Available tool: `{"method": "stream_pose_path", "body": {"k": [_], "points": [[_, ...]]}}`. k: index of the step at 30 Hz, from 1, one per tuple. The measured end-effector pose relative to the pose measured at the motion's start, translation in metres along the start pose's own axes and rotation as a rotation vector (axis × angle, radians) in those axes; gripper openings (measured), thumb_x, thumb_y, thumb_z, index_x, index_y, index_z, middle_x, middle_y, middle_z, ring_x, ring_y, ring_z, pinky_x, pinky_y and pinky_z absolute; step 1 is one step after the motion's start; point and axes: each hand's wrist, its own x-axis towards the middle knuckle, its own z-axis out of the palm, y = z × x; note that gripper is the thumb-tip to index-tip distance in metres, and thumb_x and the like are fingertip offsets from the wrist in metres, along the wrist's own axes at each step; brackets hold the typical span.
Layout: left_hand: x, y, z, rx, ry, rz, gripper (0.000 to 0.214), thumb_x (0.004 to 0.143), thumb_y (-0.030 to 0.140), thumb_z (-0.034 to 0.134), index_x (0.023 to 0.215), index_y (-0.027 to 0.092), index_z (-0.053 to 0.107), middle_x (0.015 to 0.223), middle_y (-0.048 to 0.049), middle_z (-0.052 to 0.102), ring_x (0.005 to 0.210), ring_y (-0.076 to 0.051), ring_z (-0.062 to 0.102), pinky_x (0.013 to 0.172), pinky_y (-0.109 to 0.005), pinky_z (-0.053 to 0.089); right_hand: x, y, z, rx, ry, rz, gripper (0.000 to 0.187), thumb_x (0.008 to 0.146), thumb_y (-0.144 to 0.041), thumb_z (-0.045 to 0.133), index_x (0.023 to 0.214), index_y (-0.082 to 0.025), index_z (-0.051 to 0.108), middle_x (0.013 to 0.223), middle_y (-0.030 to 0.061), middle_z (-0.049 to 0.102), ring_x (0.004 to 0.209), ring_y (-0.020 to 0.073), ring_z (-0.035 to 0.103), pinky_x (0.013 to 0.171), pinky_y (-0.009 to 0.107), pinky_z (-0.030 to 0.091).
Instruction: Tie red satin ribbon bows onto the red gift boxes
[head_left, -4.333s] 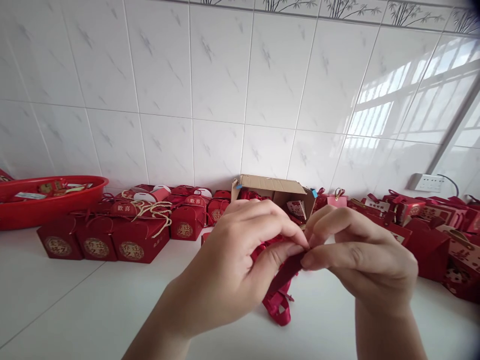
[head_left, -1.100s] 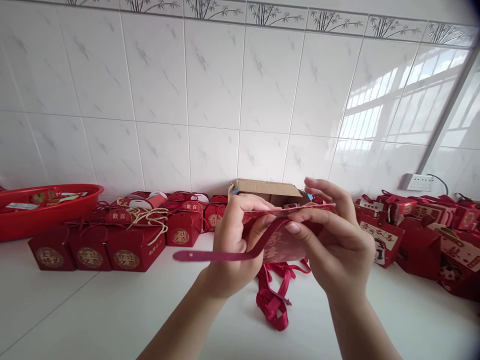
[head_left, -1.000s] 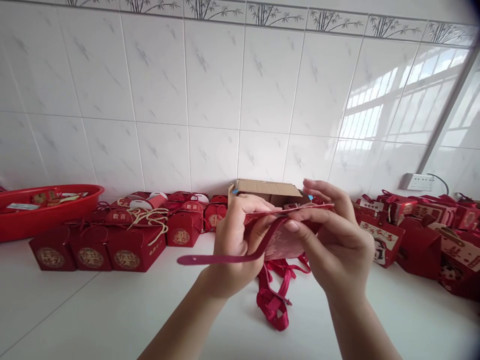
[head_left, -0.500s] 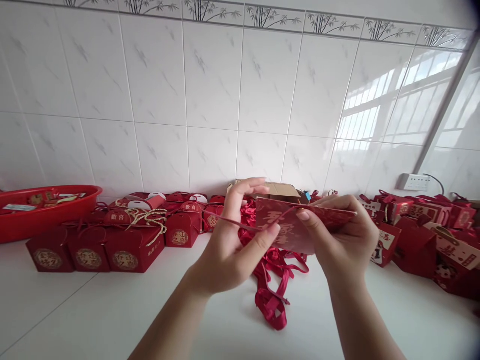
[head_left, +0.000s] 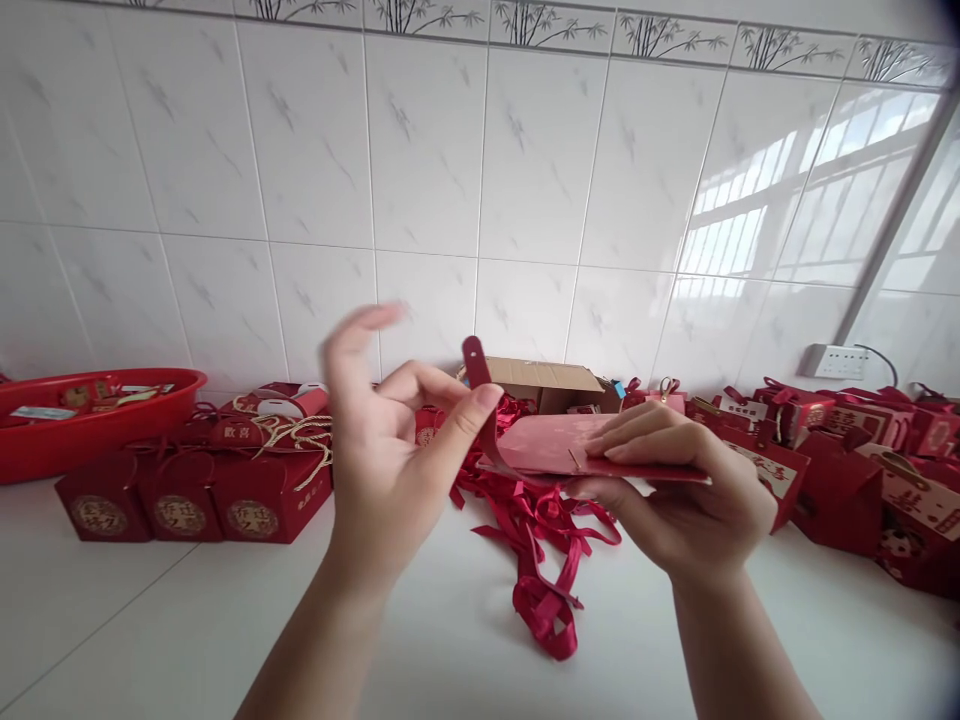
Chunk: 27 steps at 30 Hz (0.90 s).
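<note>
My right hand [head_left: 679,485] grips a flat, unfolded red gift box [head_left: 570,447], held level above the white counter. A dark red strap [head_left: 480,400] runs up from the box's left edge. My left hand [head_left: 386,450] pinches that strap between thumb and forefinger, its other fingers spread and raised. Below both hands a heap of loose red straps [head_left: 544,560] lies on the counter.
Assembled red gift boxes [head_left: 262,490] stand in rows at the left by the tiled wall. A red plastic basin [head_left: 82,415] sits far left. An open cardboard carton [head_left: 544,380] is behind my hands. More red boxes [head_left: 847,460] are piled at the right, below a wall socket [head_left: 825,362].
The strap, which stuck out to the left, has been drawn through the box and now points up. My left hand moved left and opened its outer fingers. The box turned from tilted to level.
</note>
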Motion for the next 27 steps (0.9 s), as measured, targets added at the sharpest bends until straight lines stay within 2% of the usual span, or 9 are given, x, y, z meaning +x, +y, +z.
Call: {"method": "stream_pose_path", "body": {"k": [3,6,9,12,14,16,19,23,27], "points": [[0.0018,0.0041,-0.0048,0.073,-0.288,-0.009,0.007,0.085,0.028,0.062,0.086,0.023,0.066,0.071,-0.0015,0.065,0.067,-0.015,0.063,0.057,-0.025,0.053,0.0001,-0.001,0.0015,-0.036,-0.016,0.011,0.026,0.065,-0.012,0.08,0.08,-0.019,0.06,0.066,0.0019,0.062,0.061,0.0191,0.061,0.051,0.035,0.053],[0.0026,0.0069,-0.0079,0.044,-0.447,-0.061,0.017,0.09,0.028,0.054,0.089,0.022,0.07,0.077,-0.0045,0.069,0.067,-0.015,0.064,0.056,-0.025,0.054,0.0004,-0.0013,0.0031,-0.077,-0.022,0.032,0.024,0.067,-0.011,0.079,0.078,-0.019,0.059,0.064,0.0014,0.061,0.059,0.0178,0.06,0.049,0.033,0.051],[0.0011,0.0078,-0.0087,0.069,-0.352,-0.013,0.016,0.086,0.021,0.06,0.099,0.024,0.067,0.085,-0.0044,0.071,0.072,-0.017,0.067,0.061,-0.027,0.056,0.0004,-0.0013,0.0045,-0.103,-0.031,0.044,0.024,0.068,-0.01,0.077,0.077,-0.019,0.058,0.063,0.0009,0.061,0.059,0.0169,0.06,0.05,0.032,0.051],[-0.0011,0.0078,-0.0094,0.134,-0.261,0.142,0.02,0.084,0.009,0.057,0.087,0.024,0.069,0.091,-0.0029,0.07,0.083,-0.017,0.067,0.068,-0.028,0.056,0.0003,-0.0014,0.0056,-0.12,-0.043,0.051,0.023,0.068,-0.011,0.078,0.077,-0.019,0.058,0.064,0.0007,0.061,0.059,0.0166,0.06,0.051,0.032,0.052],[-0.0019,0.0083,-0.0098,0.181,-0.285,0.248,0.029,0.082,0.002,0.053,0.076,0.024,0.07,0.089,-0.0017,0.07,0.083,-0.016,0.066,0.068,-0.027,0.055,0.0005,-0.0014,0.0063,-0.123,-0.048,0.055,0.022,0.069,-0.012,0.077,0.077,-0.019,0.058,0.063,0.0007,0.061,0.059,0.0163,0.06,0.05,0.032,0.052],[-0.0019,0.0096,-0.0098,0.2,-0.346,0.295,0.034,0.081,-0.001,0.049,0.077,0.024,0.072,0.085,-0.0014,0.071,0.082,-0.017,0.066,0.068,-0.029,0.055,0.001,-0.0015,0.0069,-0.118,-0.05,0.056,0.02,0.071,-0.011,0.075,0.077,-0.02,0.058,0.064,0.0006,0.063,0.059,0.0166,0.061,0.05,0.032,0.052],[-0.0019,0.0111,-0.0081,0.198,-0.422,0.264,0.03,0.08,0.004,0.051,0.09,0.024,0.071,0.086,-0.0035,0.072,0.085,-0.021,0.066,0.074,-0.036,0.057,0.002,-0.0015,0.0076,-0.103,-0.049,0.056,0.021,0.071,-0.01,0.075,0.078,-0.021,0.059,0.066,0.001,0.064,0.061,0.0176,0.063,0.051,0.032,0.053],[-0.0036,0.0092,-0.0047,0.271,-0.414,0.142,0.029,0.078,0.011,0.06,0.104,0.023,0.066,0.094,-0.0047,0.072,0.088,-0.021,0.067,0.075,-0.033,0.059,0.0023,-0.0012,0.0077,-0.113,-0.048,0.064,0.022,0.069,-0.01,0.077,0.077,-0.02,0.059,0.067,0.001,0.066,0.062,0.0174,0.064,0.053,0.032,0.053],[-0.0041,0.0078,-0.0025,0.312,-0.385,0.063,0.025,0.079,0.012,0.06,0.1,0.022,0.068,0.095,-0.0049,0.072,0.088,-0.021,0.067,0.074,-0.032,0.059,0.0008,-0.0001,0.0072,-0.143,-0.048,0.08,0.022,0.069,-0.014,0.078,0.076,-0.021,0.058,0.066,0.0009,0.065,0.062,0.0178,0.064,0.053,0.032,0.053]]}}
